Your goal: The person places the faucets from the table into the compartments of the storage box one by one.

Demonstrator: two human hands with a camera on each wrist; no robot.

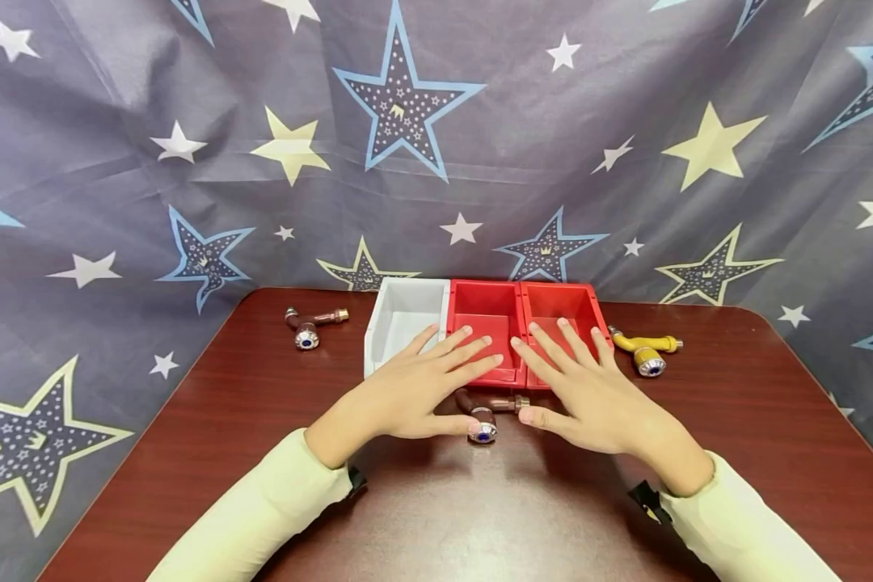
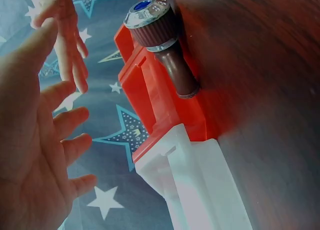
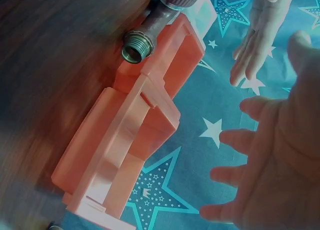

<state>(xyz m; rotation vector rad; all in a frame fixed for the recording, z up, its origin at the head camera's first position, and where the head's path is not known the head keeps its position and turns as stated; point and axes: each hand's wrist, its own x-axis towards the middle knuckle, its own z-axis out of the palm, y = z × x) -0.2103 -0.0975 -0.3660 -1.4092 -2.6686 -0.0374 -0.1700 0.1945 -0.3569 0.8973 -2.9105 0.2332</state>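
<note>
- While both hands hang spread across the centre of the head view, the central brown valve (image 1: 486, 414) lies on the table (image 1: 451, 509) between them, at the gap between the thumbs and just below the middle red bin (image 1: 486, 305).
- Its threaded arm runs roughly level across the frame, the end pointing right; its chrome-faced knob points toward the bottom of the frame.
- From the left hand (image 1: 416, 396), the valve lies to the right, and the thumb overlaps the knob's left edge in the head view. From the right hand (image 1: 596, 400), it lies to the left, with the thumb tip beside the threaded end. The two are about equally near; the left has the knob side, the right the threaded side.
- Both wrist views show a gap between hand and valve, which sits at upper centre in each.
- Each hand has its fingers extended and fanned, thumb out, and has hold of nothing.
- The fingers overlap the white bin (image 1: 411, 315), the middle red bin and the right red bin (image 1: 562, 301).
- Another brown valve (image 1: 308, 327) lies well apart at centre left; a yellow valve (image 1: 646, 352) lies right of the right hand, near its little finger.
</note>
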